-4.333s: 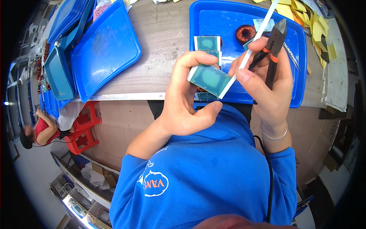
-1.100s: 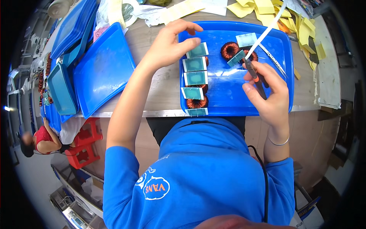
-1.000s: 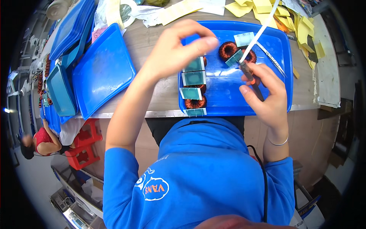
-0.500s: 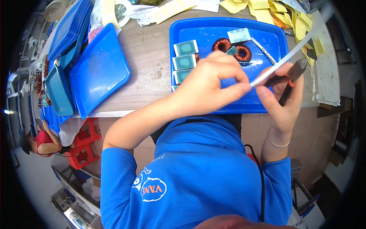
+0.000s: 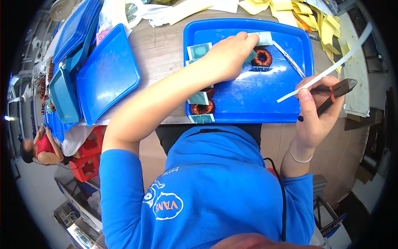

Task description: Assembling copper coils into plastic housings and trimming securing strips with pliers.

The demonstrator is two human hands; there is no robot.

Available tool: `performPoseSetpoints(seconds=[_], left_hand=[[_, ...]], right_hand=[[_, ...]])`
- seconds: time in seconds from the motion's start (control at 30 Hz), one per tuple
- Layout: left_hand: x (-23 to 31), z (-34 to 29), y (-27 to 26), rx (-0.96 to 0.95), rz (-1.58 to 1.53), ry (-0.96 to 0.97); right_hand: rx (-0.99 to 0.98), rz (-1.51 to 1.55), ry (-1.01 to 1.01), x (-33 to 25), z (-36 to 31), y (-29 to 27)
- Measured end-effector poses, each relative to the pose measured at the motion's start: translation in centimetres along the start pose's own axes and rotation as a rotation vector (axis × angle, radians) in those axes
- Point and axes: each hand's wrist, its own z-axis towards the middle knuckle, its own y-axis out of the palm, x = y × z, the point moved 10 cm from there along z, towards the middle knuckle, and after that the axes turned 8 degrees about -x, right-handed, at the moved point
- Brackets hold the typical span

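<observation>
Left arm: it is stretching diagonally over the near left corner of the blue tray [image 5: 257, 99].
Left hand [image 5: 234, 56]: it is hanging back-up towards the tray's far edge, fingers curling down beside a tilted green board [image 5: 250, 59]; its fingertips are partly hidden, so I cannot tell how far they are closing or whether they are gripping anything.
Right hand [image 5: 317, 103]: it is rising at the tray's right edge, thumb and fingers pinching a white strip [image 5: 331, 68] near its lower end, while the palm is cradling black-and-orange cutters [image 5: 345, 86], their head pointing outward.
Copper coils: one [image 5: 263, 57] is resting near the far edge, right of the left hand; another [image 5: 202, 108] is sitting in the near left corner, among green boards [image 5: 198, 98] lining the left edge.
Table [image 5: 161, 62]: it is carrying the tray at its near edge, yellow papers [image 5: 286, 16] along its far side and a second blue tray [image 5: 110, 72] on its left.
Room: a person in red [image 5: 46, 150] is sitting beyond, near a red stool [image 5: 88, 168].
</observation>
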Motion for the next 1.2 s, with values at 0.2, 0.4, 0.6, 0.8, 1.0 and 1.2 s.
performPoseSetpoints(seconds=[0.2, 0.4, 0.6, 0.8, 1.0, 1.2], left_hand=[[2.1, -2.2, -3.6, 0.124, -0.204, 0.121], [2.5, -8.6, -6.1, 0.221, -0.985, 0.177], [0.6, -12.9, -3.8, 0.480, -1.433, 0.058], [0.7, -14.6, -3.5, 0.512, -1.259, -0.016], [1.5, -14.8, -3.6, 0.470, -1.187, 0.078], [1.2, -14.6, -3.3, 0.491, -1.266, 0.042]], right_hand=[[0.070, 0.053, -0.003, -0.6, -0.2, -0.6], [-0.017, 0.386, -0.034, 0.0, 0.4, 1.3], [-0.149, 0.545, 0.108, 1.3, 0.3, 7.0], [-0.182, 0.508, 0.141, 2.1, 0.1, 9.5], [-0.200, 0.476, 0.151, 1.8, -0.3, 10.6], [-0.191, 0.487, 0.152, 1.7, -0.4, 10.7]])
